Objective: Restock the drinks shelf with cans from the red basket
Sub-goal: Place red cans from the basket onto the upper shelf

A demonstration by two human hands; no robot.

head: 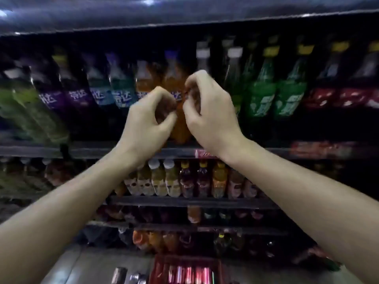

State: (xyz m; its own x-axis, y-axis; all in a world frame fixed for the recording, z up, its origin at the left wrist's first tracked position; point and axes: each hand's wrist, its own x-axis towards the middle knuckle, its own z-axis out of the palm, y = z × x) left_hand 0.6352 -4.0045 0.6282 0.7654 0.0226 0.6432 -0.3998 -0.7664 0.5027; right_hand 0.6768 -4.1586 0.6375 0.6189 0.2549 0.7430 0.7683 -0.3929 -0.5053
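Both my hands are raised to the upper drinks shelf [123, 149]. My left hand [147, 119] and my right hand [209, 113] are curled with their fingertips close together, either side of an orange soda bottle [180, 130] standing on that shelf. Motion blur hides whether either hand grips the bottle or anything else. No can shows in either hand. Far below, at the bottom edge, the red basket [158, 263] sits on the floor with several red cans [184, 273] lying in it.
The upper shelf carries rows of purple, blue, orange, green [260, 99] and dark cola bottles [328, 93]. Lower shelves [184, 201] hold smaller bottles. Two silver cans [120, 275] lie on the floor left of the basket.
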